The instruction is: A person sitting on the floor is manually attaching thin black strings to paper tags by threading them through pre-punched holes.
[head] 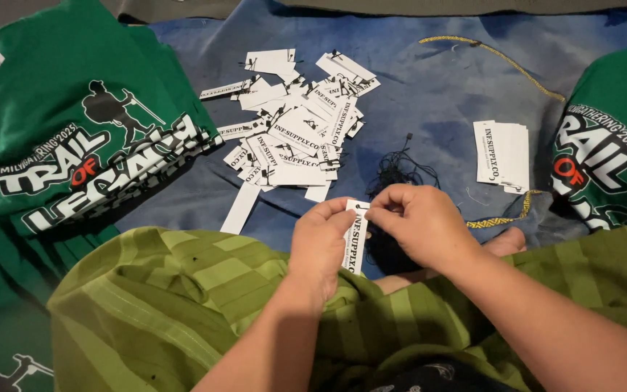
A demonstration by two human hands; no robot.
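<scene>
My left hand (321, 243) and my right hand (419, 221) meet over my lap and together pinch one white paper tag (356, 236) with black print, held upright. The right fingers close on the tag's top edge, the left fingers hold its side. Just beyond the hands lies a tangle of black thread (398, 170). A loose heap of similar white tags (295, 131) is spread on the blue cloth (429, 87) ahead. A neat small stack of tags (502, 154) sits to the right.
A folded green printed shirt (74, 123) lies at the left and another green shirt (611, 145) at the right edge. A yellow braided cord (498, 58) runs across the cloth. My legs are covered by green striped fabric (183, 297); a bare foot (506, 242) shows.
</scene>
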